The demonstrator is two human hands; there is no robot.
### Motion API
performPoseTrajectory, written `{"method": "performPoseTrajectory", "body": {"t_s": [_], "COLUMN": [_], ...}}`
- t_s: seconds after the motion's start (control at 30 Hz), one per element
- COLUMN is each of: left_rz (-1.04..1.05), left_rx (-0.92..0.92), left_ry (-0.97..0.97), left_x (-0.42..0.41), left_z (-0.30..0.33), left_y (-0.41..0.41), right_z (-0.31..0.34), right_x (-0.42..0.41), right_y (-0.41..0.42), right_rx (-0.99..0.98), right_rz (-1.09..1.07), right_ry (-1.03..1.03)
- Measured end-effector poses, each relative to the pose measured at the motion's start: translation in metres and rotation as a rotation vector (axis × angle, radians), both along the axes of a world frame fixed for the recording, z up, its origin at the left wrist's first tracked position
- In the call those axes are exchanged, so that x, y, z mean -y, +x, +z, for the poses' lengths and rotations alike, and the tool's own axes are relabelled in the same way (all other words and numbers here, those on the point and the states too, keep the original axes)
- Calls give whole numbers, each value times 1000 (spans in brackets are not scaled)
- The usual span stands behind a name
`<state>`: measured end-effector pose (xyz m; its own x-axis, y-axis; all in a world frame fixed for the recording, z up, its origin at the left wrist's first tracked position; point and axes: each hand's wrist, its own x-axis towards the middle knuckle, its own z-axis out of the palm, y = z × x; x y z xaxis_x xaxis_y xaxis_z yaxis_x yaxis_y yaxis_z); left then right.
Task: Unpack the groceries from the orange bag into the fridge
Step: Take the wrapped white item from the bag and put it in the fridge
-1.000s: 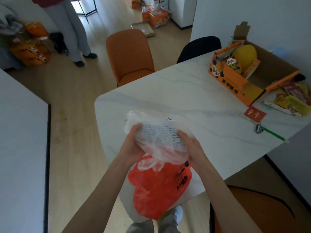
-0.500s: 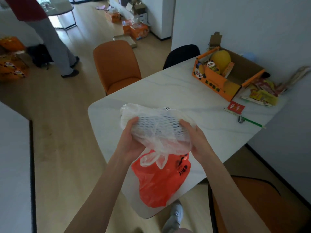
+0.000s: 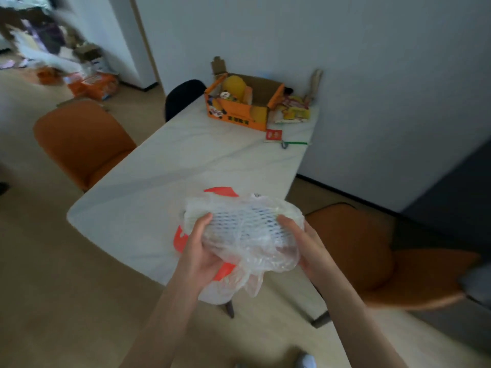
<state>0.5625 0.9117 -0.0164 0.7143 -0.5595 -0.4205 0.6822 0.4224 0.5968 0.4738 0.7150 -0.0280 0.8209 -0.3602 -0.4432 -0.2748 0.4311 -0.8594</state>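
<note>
A clear plastic bag [image 3: 247, 235] holding something wrapped in white foam netting is gripped from both sides above the near end of the white table [image 3: 186, 166]. My left hand [image 3: 198, 248] holds its left end and my right hand [image 3: 305, 243] holds its right end. The orange bag [image 3: 221, 192] lies on the table beneath it, mostly hidden, with red-orange patches showing above and below my left hand. What the netting wraps cannot be made out. No fridge is in view.
An orange chair [image 3: 79, 139] stands left of the table, another orange chair [image 3: 372, 251] to the right, a black chair [image 3: 183, 98] at the far side. An open orange carton [image 3: 239, 112] with yellow fruit, snack packets [image 3: 293, 110] and a green pen [image 3: 296, 142] lie at the far end. Boxes [image 3: 93, 85] clutter the far floor.
The view has swung to the right and blurred; the standing person has left the frame. Both hands still hold the netted bundle, which now covers more of the orange bag.
</note>
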Motion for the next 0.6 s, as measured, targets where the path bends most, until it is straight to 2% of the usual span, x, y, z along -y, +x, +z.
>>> {"method": "performPoseTrajectory", "body": {"t_s": [0.2,0.47,0.6], "left_rz": [-275,-661,-789], "left_rx": [-112,-88,-69], "left_ry": [40,110,143], "left_x": [54,165,222], "left_z": [-34,-38,-37], "left_y": [-103,-295,-406], "right_z": [-34,-40,-38], "right_x": [23,69,98], "right_y": [-154,-398,-522], "right_rx": [-129,-119,-127], "right_rz": [-302,-648,-773], "right_ry": [12,-3,-49]}}
